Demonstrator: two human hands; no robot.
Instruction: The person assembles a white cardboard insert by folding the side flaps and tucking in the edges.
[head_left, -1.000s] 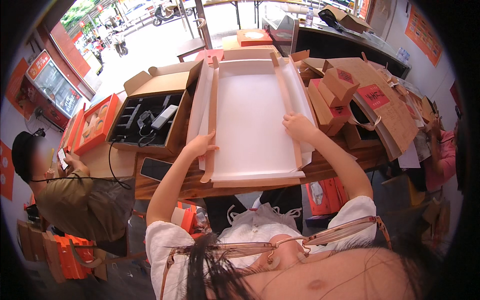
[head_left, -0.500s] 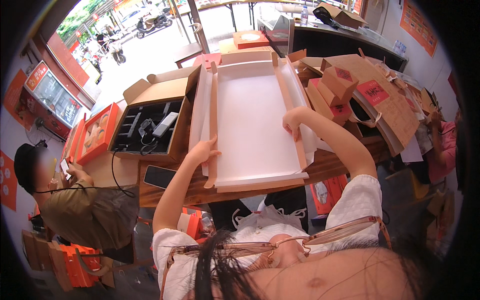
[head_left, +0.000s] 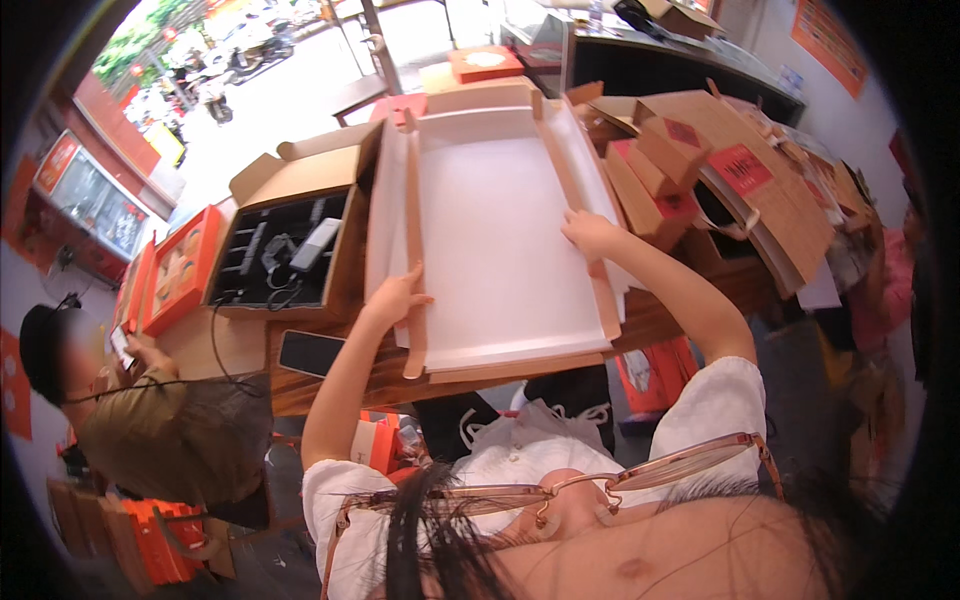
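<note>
A large shallow cardboard box (head_left: 490, 240), white inside with brown folded side strips, lies open on the wooden table before me. My left hand (head_left: 396, 299) holds its left side wall near the front corner, with thumb and forefinger showing on the brown strip and the other fingers partly hidden. On the opposite side, my right hand (head_left: 590, 236) grips the right wall, its fingers bent over the brown strip toward the white inside. The near end wall stands low along the table's front edge.
Left of the box are a black phone (head_left: 312, 352) and an open carton (head_left: 340, 240) with black foam, a white device and cables. Brown and red cartons (head_left: 655, 180) crowd the right. A person (head_left: 160, 420) sits at the left; another (head_left: 888, 280) is at the far right.
The whole view has shifted slightly, with the table scene now a little further up and left. My right fingers have turned from pointing down to pointing inward. Both hands stay on the box's walls.
</note>
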